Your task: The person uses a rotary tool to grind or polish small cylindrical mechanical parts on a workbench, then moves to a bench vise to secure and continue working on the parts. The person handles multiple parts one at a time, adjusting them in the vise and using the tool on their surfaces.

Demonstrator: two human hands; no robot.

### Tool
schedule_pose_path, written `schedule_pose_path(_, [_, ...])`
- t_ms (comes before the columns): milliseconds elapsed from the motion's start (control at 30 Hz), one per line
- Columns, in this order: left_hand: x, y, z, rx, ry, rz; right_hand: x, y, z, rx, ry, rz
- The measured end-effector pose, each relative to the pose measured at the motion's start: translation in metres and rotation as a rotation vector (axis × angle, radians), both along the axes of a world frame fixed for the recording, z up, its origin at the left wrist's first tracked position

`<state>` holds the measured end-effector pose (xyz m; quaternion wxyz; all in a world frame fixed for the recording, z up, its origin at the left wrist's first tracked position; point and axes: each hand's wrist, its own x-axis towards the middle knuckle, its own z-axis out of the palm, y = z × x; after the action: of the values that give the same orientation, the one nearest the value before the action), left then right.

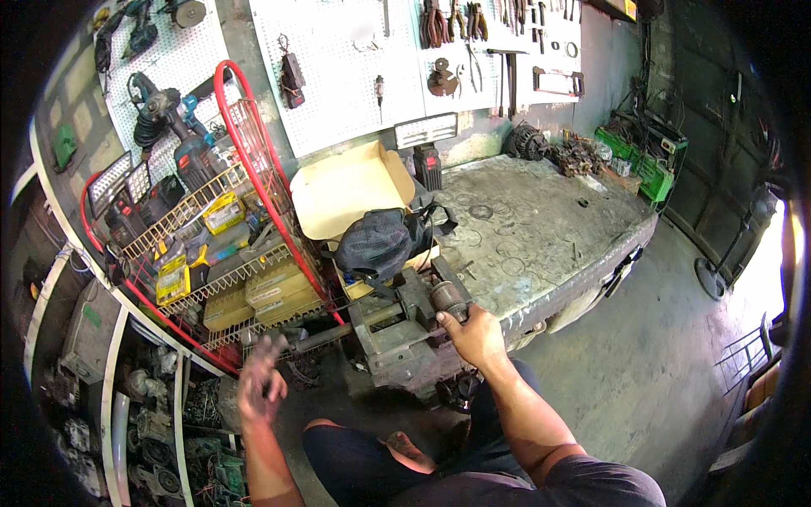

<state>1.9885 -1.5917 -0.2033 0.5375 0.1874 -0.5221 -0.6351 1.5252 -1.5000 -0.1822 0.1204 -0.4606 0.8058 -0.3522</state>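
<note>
My right hand (475, 334) grips a grey cylindrical metal part (448, 297) that sits in the jaws of a bench vise (404, 325) at the workbench's near corner. Off to the left of the vise my left hand (260, 384) hangs in the air, blurred, fingers loosely curled with nothing in them. It is close to the vise's long handle bar (325, 336). A dark bag (378, 241) rests just behind the vise, in front of an open cardboard box (346, 186).
A worn metal workbench (541, 232) stretches to the right, with an alternator (528, 142) and a green crate (646, 160) at its far end. A red wire rack (224, 245) of boxes and tools stands left. Pegboards (355, 68) with hand tools hang behind. Concrete floor (642, 372) lies right.
</note>
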Motion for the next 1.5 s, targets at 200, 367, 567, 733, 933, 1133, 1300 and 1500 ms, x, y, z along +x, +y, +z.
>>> schedule_pose_path(200, [-0.015, -0.115, 0.000, -0.367, -0.948, 0.266, -0.007, 0.005, -0.001, -0.017, -0.127, 0.043])
schedule_pose_path(367, [-0.021, -0.044, -0.061, 0.227, -1.050, -0.114, -0.010, 0.007, -0.004, 0.049, -0.181, 0.066])
schedule_pose_path(567, [0.019, 0.005, 0.011, -0.015, -0.162, -0.088, -0.016, 0.004, -0.005, 0.088, -0.179, 0.102])
schedule_pose_path(733, [0.009, -0.085, 0.037, -0.212, -0.742, 0.077, -0.016, 0.005, -0.003, 0.098, -0.245, 0.125])
schedule_pose_path(933, [-0.019, -0.070, -0.063, -0.058, -1.514, -0.105, -0.022, 0.001, -0.009, 0.122, -0.277, 0.162])
schedule_pose_path(1133, [0.012, 0.014, -0.057, 0.388, 0.214, -0.384, -0.030, 0.000, -0.011, 0.183, -0.285, 0.208])
schedule_pose_path(1300, [0.031, -0.065, 0.028, -0.027, -0.079, 0.045, -0.030, -0.001, -0.012, 0.193, -0.332, 0.242])
schedule_pose_path(1500, [-0.003, -0.104, -0.031, -0.277, -1.319, 0.070, -0.032, -0.004, -0.028, 0.148, -0.438, 0.231])
